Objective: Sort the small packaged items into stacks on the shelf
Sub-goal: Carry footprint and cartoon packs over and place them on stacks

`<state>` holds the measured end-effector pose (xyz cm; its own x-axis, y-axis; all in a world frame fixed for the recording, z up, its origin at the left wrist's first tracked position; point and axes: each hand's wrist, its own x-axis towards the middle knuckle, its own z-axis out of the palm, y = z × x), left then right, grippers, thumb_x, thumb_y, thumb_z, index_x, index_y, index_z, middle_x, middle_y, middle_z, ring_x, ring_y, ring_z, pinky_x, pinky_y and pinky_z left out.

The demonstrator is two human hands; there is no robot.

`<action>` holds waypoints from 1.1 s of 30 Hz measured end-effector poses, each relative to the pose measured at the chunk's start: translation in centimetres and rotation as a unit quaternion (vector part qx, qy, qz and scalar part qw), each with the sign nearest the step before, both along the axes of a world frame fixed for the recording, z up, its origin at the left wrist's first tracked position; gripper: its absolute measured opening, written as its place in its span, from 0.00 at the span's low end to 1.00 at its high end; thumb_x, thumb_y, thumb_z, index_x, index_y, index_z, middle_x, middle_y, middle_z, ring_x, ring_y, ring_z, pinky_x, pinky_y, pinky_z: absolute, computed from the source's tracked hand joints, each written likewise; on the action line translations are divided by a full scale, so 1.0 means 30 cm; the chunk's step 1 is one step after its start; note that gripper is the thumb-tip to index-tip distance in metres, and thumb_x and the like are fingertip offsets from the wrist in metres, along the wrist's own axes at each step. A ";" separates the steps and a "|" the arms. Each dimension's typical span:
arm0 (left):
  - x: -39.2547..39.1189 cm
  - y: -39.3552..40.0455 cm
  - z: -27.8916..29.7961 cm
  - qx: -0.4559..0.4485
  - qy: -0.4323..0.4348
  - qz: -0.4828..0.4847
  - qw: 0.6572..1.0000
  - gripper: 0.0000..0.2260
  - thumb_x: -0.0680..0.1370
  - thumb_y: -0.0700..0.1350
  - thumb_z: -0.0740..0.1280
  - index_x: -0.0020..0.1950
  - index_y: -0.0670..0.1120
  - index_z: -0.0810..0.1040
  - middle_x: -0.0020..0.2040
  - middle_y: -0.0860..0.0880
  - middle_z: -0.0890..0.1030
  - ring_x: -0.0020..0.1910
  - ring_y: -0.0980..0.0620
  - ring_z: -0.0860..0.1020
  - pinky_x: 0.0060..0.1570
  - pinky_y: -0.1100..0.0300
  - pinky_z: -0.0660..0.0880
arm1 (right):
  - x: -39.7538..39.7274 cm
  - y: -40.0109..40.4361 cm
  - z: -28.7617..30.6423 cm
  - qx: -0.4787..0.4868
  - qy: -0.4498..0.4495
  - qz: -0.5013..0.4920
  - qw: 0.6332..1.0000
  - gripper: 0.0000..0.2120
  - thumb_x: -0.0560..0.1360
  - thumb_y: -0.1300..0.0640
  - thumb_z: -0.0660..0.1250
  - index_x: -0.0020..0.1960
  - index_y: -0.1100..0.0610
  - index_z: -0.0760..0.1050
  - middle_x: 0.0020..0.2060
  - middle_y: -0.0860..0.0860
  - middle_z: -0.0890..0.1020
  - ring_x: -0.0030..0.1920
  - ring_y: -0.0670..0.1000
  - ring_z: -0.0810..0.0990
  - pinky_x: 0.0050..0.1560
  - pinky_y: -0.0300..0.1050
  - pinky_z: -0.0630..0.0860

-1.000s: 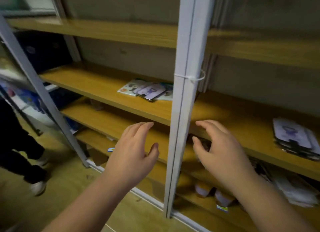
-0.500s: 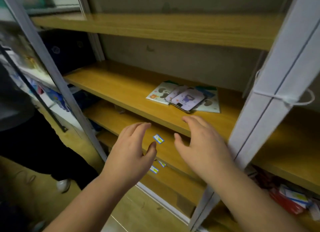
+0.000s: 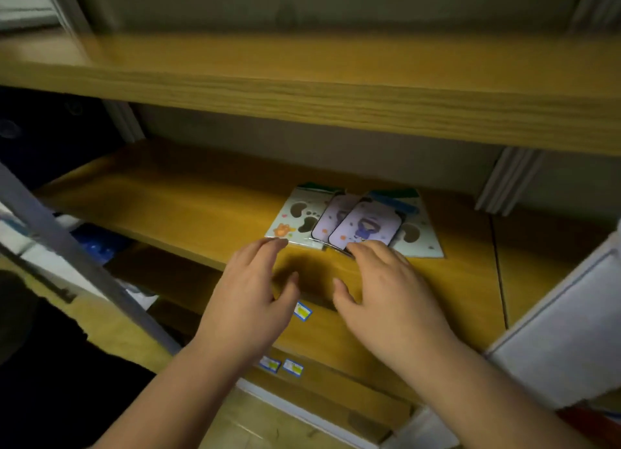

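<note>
A loose pile of flat packaged items lies on the wooden shelf (image 3: pixel 174 210). Two purple cards (image 3: pixel 364 228) with a cartoon figure rest on top of two pale green packs, one on the left (image 3: pixel 297 215) and one on the right (image 3: pixel 418 235). My left hand (image 3: pixel 250 301) hovers open over the shelf's front edge, its fingertips at the near corner of the left green pack. My right hand (image 3: pixel 386 294) is open too, with its fingertips at the near edge of the front purple card. Neither hand holds anything.
Another wooden shelf (image 3: pixel 336 89) runs close overhead. A grey slanted post (image 3: pixel 77 257) crosses at the left and a white upright post (image 3: pixel 568 334) stands at the right. Small blue price labels (image 3: pixel 302 311) sit on the shelf edges below. Lower shelves hold blue and white goods at the left.
The view has shifted left and closer to the pile. Both hands have reached forward from below the shelf edge up to the near edge of the packs.
</note>
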<state>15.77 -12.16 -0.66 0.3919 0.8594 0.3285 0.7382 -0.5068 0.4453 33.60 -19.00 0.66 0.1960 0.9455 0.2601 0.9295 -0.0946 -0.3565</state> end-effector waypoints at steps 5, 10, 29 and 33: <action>0.007 0.142 -0.012 -0.010 -0.014 -0.077 0.997 0.25 0.78 0.55 0.64 0.74 0.54 0.67 0.70 0.56 0.72 0.63 0.67 0.59 0.62 0.65 0.61 | 0.053 0.087 0.004 -0.033 -0.032 -0.135 0.990 0.27 0.77 0.38 0.58 0.69 0.53 0.70 0.60 0.52 0.76 0.59 0.53 0.75 0.54 0.46 0.74; -0.007 0.262 -0.037 -0.014 -0.012 -0.115 0.993 0.24 0.78 0.53 0.65 0.74 0.52 0.69 0.69 0.54 0.73 0.68 0.57 0.66 0.63 0.63 0.63 | 0.072 0.158 -0.021 -0.121 -0.035 -0.261 0.957 0.29 0.76 0.31 0.54 0.62 0.53 0.70 0.49 0.53 0.78 0.42 0.53 0.76 0.30 0.42 0.67; 0.088 0.393 -0.053 -0.035 0.156 -0.094 0.983 0.33 0.76 0.69 0.55 0.76 0.52 0.58 0.79 0.40 0.57 0.70 0.37 0.69 0.64 0.46 0.70 | 0.053 0.138 -0.038 0.017 0.471 -0.252 0.845 0.07 0.75 0.53 0.73 0.49 0.56 0.80 0.41 0.54 0.85 0.33 0.49 0.82 0.29 0.39 0.76; 0.133 0.378 -0.059 -0.023 0.229 -0.081 0.970 0.43 0.70 0.78 0.48 0.77 0.53 0.55 0.81 0.39 0.50 0.74 0.36 0.63 0.67 0.44 0.66 | 0.044 0.114 -0.050 0.064 0.516 -0.243 0.819 0.09 0.76 0.56 0.71 0.55 0.55 0.77 0.45 0.52 0.85 0.35 0.49 0.86 0.30 0.38 0.78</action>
